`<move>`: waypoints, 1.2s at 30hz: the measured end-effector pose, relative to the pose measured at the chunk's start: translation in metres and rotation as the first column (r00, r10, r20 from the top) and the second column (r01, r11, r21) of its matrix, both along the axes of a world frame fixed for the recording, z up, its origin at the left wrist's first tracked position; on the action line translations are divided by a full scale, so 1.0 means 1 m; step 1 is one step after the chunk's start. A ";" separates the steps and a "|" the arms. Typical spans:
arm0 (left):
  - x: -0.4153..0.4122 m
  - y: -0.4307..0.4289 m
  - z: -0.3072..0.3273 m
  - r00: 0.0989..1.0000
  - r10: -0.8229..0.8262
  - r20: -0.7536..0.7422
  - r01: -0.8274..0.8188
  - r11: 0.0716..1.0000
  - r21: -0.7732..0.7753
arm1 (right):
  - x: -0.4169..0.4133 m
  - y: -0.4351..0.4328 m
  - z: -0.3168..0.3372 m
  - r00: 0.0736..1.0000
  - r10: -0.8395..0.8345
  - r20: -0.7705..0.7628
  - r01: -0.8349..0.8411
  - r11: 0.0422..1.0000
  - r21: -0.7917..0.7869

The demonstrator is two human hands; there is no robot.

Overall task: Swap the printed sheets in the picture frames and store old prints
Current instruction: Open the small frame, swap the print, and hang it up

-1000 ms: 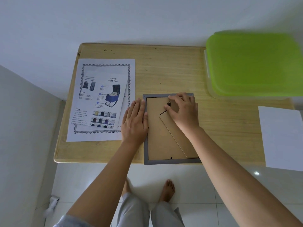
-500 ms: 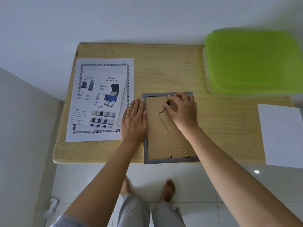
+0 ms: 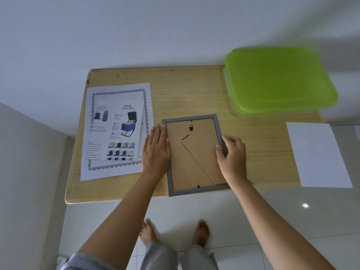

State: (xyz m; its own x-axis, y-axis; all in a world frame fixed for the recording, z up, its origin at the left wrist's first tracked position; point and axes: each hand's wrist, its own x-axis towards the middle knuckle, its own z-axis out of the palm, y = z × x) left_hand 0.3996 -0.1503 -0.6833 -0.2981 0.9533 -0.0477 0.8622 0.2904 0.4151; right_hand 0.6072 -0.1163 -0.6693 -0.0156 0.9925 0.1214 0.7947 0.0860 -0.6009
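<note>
The left hand point(image 3: 155, 151) lies flat beside the face-down frame point(image 3: 185, 164); the right hand point(image 3: 232, 154) grips its edge.

1. Arms. L forearm point(image 3: 120, 213) and R forearm point(image 3: 272, 217): bare from elbow to wrist, long and slim. L hand point(image 3: 155, 151) and R hand point(image 3: 231, 154): bare.
2. Upper garment. One sleeve point(image 3: 78, 262) vis. at lower-L edge of view, on L arm above elbow: light blue-grey fabric, soft folds, loose hem. R arm's upper part runs out of view, so any sleeve there can't be told.
3. Legwear. Trousers point(image 3: 159, 256): pale grey, thin cloth w/ creases, loose cut. Both legs vis. at bottom centre.
4. Feet. L foot point(image 3: 148, 232) and R foot point(image 3: 201, 232): bare. L toenails look dark, but are too small to confirm polish.
</note>
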 end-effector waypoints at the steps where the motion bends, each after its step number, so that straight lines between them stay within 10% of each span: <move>1: -0.001 0.000 -0.001 1.000 0.010 -0.006 -0.010 1.000 0.000 | 0.002 -0.004 -0.002 1.000 -0.016 -0.008 0.016 1.000 -0.019; 36: 0.010 0.019 0.052 0.958 0.055 0.280 -0.064 0.998 0.024 | 0.018 0.000 0.039 0.571 -0.337 -0.748 0.012 0.915 -0.403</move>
